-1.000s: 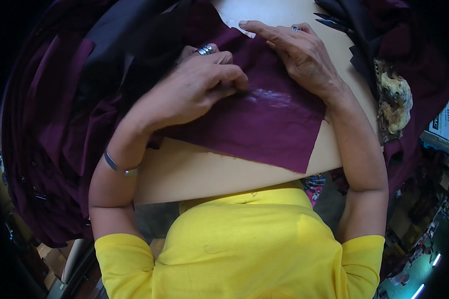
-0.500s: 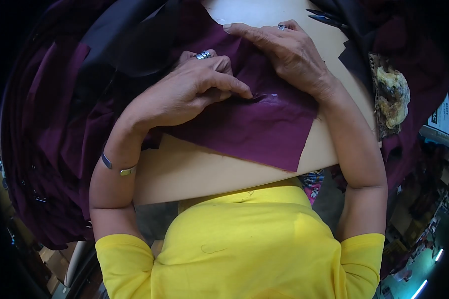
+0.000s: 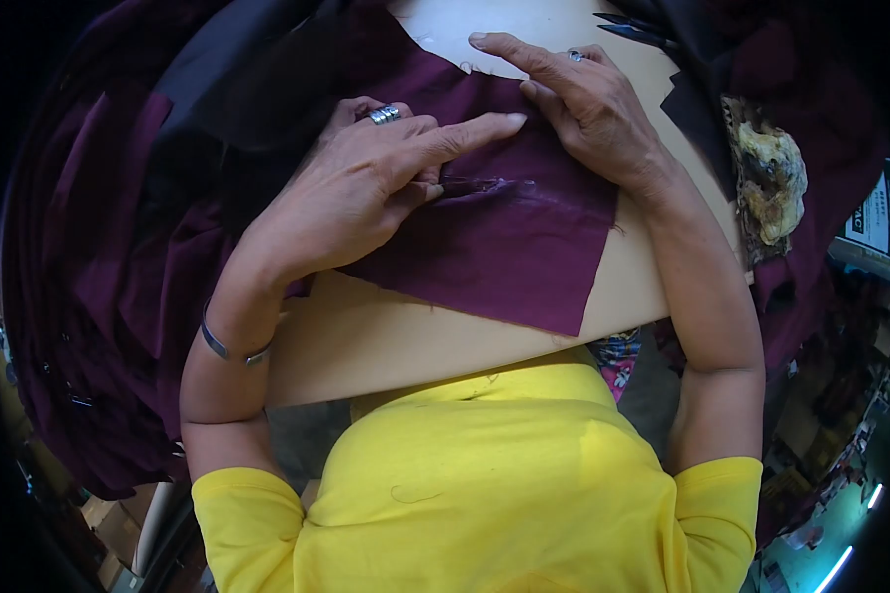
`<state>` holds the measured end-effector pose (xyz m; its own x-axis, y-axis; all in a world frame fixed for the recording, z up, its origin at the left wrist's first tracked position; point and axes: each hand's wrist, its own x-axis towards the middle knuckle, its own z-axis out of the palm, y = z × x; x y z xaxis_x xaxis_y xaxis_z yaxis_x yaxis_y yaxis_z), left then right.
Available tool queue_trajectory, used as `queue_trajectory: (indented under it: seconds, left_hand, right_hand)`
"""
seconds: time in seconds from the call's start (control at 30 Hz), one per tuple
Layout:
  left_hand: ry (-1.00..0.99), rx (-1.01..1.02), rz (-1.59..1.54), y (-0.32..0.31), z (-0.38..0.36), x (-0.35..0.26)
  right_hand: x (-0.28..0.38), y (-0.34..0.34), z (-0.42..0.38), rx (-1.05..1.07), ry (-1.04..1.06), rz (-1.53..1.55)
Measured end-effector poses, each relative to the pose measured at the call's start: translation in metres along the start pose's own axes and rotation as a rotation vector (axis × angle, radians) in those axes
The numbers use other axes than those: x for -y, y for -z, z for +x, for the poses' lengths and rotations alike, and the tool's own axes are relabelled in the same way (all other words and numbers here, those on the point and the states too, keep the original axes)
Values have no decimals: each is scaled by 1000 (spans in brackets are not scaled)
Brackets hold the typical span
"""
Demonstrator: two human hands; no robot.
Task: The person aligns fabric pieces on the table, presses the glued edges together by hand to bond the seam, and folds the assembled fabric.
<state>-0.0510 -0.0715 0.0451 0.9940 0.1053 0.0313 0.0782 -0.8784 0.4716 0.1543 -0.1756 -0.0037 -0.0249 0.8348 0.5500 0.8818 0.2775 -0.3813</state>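
A maroon piece of cloth lies on the tan tabletop, with a narrow shiny patch near its middle. My left hand is over the cloth's left part, index finger stretched towards the right. Its thumb and a curled finger meet at the left end of the shiny patch; what they pinch is too small to make out. Across the cloth's upper right edge, my right hand has its index finger and thumb stretched out and apart, holding nothing. Its other fingers are curled and partly hidden.
Maroon cloth hangs in folds at the left, beside dark fabric. Dark pointed blades lie at the top right. A yellowish, crusted lump sits by the right edge of the tan table.
My left index finger has lifted from the shiny patch and straightened up and right, while its thumb drew back left. My right thumb has come into view. The cloth has shifted slightly left.
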Motion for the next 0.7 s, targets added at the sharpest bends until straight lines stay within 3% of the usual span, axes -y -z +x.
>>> queue_trajectory:
  seconds: [0.23, 0.47, 0.7]
  left_hand:
    - [-22, -82, 99, -8, 3, -12]
    - [65, -37, 138, -8, 5, -9]
    - [-11, -107, 113, -19, 12, -15]
  right_hand:
    - [0, 3, 1, 22, -12, 20]
    - [-4, 4, 2, -13, 10, -21]
    - [-9, 2, 0, -1, -3, 8]
